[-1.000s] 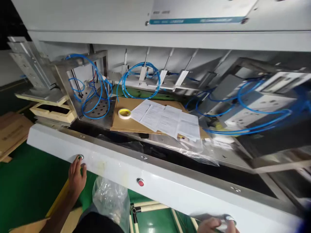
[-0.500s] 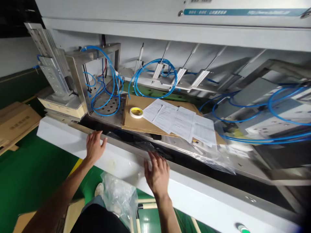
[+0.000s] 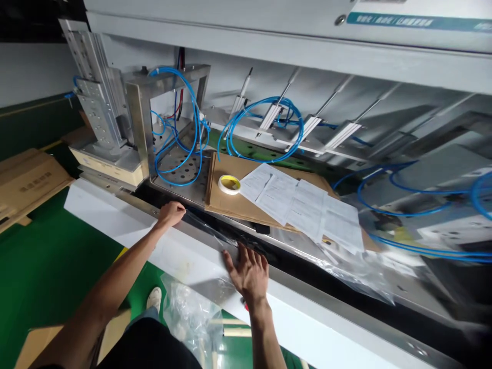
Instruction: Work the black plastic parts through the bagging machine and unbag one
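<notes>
My left hand is curled over the metal front rail of the machine, fingers closed on the edge of a clear plastic sheet lying in the dark slot. My right hand lies flat with fingers spread on the white front panel, fingertips touching the same plastic film. Just beyond, a brown cardboard sheet carries a roll of yellow-cored tape and several printed papers.
Blue air hoses loop over a perforated steel plate and a metal frame at left. More hoses run right. A crumpled plastic bag lies by my legs on the green floor. Cardboard boxes sit far left.
My left hand slid from the green button on the panel up to the rail and closed on the film. My right hand left the metal handle at lower right and spread flat.
</notes>
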The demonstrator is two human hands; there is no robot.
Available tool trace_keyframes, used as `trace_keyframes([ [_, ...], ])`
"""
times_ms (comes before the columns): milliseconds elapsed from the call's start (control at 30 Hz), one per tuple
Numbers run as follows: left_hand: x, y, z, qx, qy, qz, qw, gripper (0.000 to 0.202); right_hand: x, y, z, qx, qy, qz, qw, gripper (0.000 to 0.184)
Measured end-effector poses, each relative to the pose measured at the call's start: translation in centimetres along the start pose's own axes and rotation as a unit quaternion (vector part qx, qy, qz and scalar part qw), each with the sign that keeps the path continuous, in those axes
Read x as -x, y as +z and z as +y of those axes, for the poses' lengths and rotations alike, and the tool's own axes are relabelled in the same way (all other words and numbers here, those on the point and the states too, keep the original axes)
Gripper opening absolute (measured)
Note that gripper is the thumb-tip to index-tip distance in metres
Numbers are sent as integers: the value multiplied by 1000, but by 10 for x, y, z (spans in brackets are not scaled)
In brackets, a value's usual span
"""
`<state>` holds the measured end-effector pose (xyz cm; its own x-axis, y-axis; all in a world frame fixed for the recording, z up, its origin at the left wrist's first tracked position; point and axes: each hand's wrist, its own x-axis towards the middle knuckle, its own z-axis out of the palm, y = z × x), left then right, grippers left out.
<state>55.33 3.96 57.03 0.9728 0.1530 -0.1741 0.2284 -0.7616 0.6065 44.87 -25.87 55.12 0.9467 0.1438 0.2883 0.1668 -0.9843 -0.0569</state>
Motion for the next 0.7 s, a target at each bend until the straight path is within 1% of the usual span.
trace_keyframes([
  [100,-4,0,2,12,-22,1,1000,21,0,-2,-1,7,4,-10,1000,75],
  [233,-12,3,4,29,-42,19,999,23,0,0,3,7,1,-15,1000,78],
  [300,-16,3,3,40,-39,32,998,21,1,0,7,9,4,-18,1000,81],
  [367,-16,1,0,55,-16,48,997,21,2,0,11,11,11,-25,1000,86],
  [433,-7,-2,-5,69,30,68,995,24,1,1,13,5,24,-32,999,90],
  [533,27,-3,-18,70,129,92,985,28,-3,6,14,-21,58,-45,997,96],
  [633,64,2,-38,51,239,76,967,31,-9,11,18,-60,106,-54,991,96],
  [700,77,8,-51,2,313,70,947,37,-10,11,21,-88,133,-39,986,92],
])
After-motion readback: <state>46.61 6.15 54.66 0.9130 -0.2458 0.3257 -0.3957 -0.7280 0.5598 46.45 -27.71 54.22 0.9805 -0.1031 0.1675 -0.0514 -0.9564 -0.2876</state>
